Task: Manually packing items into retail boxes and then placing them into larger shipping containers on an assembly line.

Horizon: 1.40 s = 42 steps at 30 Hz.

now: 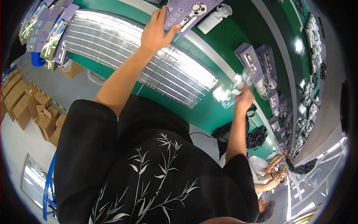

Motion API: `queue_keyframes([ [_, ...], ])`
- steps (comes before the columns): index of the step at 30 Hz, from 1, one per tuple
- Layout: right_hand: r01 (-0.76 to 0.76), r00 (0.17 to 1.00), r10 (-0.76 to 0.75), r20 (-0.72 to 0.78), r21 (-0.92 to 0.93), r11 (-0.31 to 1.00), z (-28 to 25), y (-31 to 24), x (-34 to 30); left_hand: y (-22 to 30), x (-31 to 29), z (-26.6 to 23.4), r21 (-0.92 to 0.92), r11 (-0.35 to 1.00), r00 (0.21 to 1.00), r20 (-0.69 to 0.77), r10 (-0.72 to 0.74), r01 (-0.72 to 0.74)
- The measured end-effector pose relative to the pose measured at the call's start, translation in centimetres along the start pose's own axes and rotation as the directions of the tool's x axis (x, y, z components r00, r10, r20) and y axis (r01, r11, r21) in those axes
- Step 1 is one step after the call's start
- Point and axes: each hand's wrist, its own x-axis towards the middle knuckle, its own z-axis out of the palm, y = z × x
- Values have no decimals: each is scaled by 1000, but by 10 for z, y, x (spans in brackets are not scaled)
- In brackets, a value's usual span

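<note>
- So our left hand (156,33) is up at the top of the view with its grip closed on a box (188,19). Thumb's on the printed front, the other fingers are along its left edge.
- That box is purple with a white gadget pictured on it. It sits tilted above the surface (220,39), and its top end is cut off, so we can't see all of it.
- Our right hand (244,100) is pretty blurry, over by the near edge on the right. Its grip is grasping some clear plastic (223,93), but we can't tell exactly how the fingers sit.
- The plastic throws back a lot of light, so its shape is hard for us to make out.
- Just right of the box there's a real gadget (210,22) lying down: white body, round head full of holes.
- Our left forearm crosses over a shiny ribbed stack (100,44) that runs along our side.
- More purple packs (41,28) are bunched at far left, and a purple row (248,61) goes off down the right side.
- Below our right forearm, a black bag (225,131).
- Lower right, a co-worker (259,168) in a white top, both arms reaching forward.
- Cartons (44,123) on the floor at left.
</note>
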Motion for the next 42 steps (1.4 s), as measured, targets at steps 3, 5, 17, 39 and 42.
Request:
queue_keyframes([
  [3,126,974,-107,199,-84,989,55,-65,96,0,-1,0,-73,997,1000,-21,19,-21],
  [5,64,860,23,511,-152,986,111,-94,149,-3,3,6,-121,992,999,-15,42,-44],
  [17,868,480,-94,873,-487,-92,118,-108,211,-1,2,-4,-91,995,992,117,43,-32],
  [39,195,580,-157,799,51,979,-34,37,100,7,87,32,67,950,911,272,-311,304],
  [42,-524,293,363,885,-169,835,2,20,-17,28,50,17,31,974,960,166,-225,223],
])
